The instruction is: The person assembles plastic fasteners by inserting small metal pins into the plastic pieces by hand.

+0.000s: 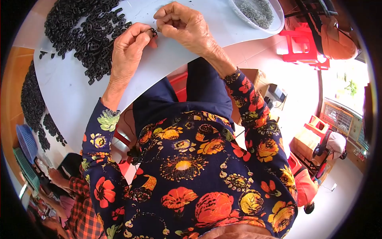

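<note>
**Inspector A:** Record the position of the work piece.

**Inspector B:** 1 small black plastic piece [153, 32] sits at the fingertips of the left hand [129, 49], pinched between thumb and forefinger above the white table [71, 95]. The hand is closed on it; the other fingers are curled under.

**Inspector A:** And the right hand?

**Inspector B:** The right hand [185, 26] is closed too, fingertips drawn together just beside the piece, on its right. Something small seems to be nipped there, but it is too small to identify. Whether the right fingertips touch the black piece, I cannot tell.

**Inspector A:** The governing relation?

**Inspector B:** The 2 grips face each other across a very narrow gap. The piece lies at the right end of the left grip, pointing toward the right fingertips. Its long axis cannot be read at this size. Both hands are equally near; my judgement is that any joining would run along the line between the 2 sets of fingertips.

**Inspector A:** Surroundings?

**Inspector B:** A heap of black pieces [85, 32] lies on the table just left of the left hand, nearer to it than to the right. A clear bowl [278, 20] of grey metal parts stands well apart, beyond the right hand.
</note>
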Demonstrator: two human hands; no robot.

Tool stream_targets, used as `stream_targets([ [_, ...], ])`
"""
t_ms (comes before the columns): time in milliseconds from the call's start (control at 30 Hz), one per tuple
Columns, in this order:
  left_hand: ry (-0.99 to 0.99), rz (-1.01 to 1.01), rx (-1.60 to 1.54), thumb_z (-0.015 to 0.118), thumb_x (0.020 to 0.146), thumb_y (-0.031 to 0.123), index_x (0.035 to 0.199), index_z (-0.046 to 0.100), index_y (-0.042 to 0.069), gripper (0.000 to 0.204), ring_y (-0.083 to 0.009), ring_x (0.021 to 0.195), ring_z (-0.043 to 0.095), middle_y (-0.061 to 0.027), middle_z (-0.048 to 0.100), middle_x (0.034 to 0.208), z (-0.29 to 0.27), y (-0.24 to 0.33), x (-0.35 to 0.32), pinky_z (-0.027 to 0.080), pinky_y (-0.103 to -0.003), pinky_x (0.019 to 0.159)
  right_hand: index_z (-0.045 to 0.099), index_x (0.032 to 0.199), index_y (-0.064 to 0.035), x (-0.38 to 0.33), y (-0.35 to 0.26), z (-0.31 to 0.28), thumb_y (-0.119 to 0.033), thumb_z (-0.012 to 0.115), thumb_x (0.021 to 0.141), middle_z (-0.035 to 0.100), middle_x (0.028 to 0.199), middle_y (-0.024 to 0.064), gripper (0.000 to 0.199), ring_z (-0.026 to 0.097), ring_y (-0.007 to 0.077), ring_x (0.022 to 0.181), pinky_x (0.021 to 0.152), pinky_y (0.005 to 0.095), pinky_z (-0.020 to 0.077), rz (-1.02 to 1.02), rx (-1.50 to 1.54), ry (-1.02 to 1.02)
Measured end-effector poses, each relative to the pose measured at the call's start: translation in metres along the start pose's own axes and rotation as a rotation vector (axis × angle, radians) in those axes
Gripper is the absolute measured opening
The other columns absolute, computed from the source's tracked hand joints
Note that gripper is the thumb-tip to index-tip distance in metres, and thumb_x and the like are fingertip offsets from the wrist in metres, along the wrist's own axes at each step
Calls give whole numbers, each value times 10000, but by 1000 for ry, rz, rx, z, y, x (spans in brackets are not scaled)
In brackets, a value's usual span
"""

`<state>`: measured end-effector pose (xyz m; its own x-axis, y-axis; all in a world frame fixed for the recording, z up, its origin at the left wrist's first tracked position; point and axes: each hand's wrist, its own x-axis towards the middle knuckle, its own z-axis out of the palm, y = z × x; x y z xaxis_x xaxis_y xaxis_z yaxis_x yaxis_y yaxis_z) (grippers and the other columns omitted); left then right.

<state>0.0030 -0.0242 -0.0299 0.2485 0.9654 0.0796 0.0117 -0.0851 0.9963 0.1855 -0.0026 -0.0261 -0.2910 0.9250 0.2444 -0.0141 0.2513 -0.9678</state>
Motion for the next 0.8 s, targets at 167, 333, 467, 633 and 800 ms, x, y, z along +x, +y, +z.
stream_targets([
  [167,-10,4,26,514,888,129,867,602,30,134,-25,685,437,28,579,727,0,0,0,390,-189,642,589,1029,32,0,-4,0,-17,602,806,658,824,42,230,595,64,746,709,221,498,6,-44,-2],
  [333,2,8,45,514,888,132,852,593,32,132,-26,674,436,29,575,720,2,1,0,390,-193,627,591,1023,35,-1,-2,1,-14,606,799,660,819,49,230,593,62,737,703,222,499,9,6,45],
  [467,0,6,90,518,888,132,855,595,31,131,-30,668,443,27,578,716,1,2,0,397,-197,626,593,1018,30,-1,0,1,-9,609,790,658,810,55,232,600,66,731,691,224,503,-14,-32,21],
  [633,1,27,98,515,888,122,859,598,28,128,-32,672,452,27,581,714,1,3,0,402,-198,633,595,1012,23,-1,-1,2,-4,611,786,657,800,54,228,611,74,730,685,227,507,-15,-58,15],
  [800,5,23,113,511,893,110,882,610,26,130,-34,678,463,24,589,719,2,3,-2,403,-198,634,597,1009,17,-3,2,5,-12,603,806,663,802,58,206,618,76,732,683,227,508,-55,-77,21],
])
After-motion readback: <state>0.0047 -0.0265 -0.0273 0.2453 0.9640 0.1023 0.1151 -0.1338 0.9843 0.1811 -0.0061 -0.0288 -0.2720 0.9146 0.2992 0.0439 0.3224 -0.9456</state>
